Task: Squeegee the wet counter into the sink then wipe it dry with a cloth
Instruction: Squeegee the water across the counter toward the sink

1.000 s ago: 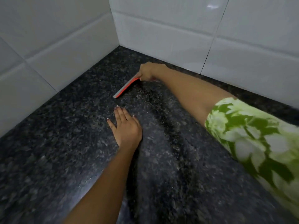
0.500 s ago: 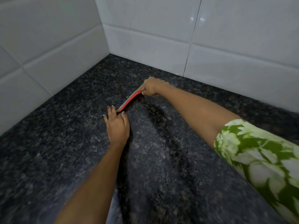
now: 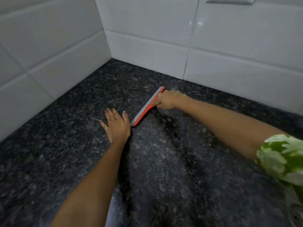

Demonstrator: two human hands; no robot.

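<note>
An orange squeegee (image 3: 144,110) with a grey blade lies slanted on the dark speckled granite counter (image 3: 68,145), blade edge down. My right hand (image 3: 168,99) is shut on its handle near the far end. My left hand (image 3: 117,125) rests flat on the counter with fingers spread, its thumb right beside the squeegee's near end. A dark wet streak (image 3: 178,138) runs along the counter under my right forearm. No sink or cloth is in view.
White tiled walls (image 3: 147,30) meet in a corner just beyond the squeegee, closing the counter off at the back and the left. A white fitting (image 3: 229,0) sits on the wall at the top edge.
My right hand has drawn the squeegee nearer and rightward, away from the corner. My left hand stays flat on the counter beside the blade's near end.
</note>
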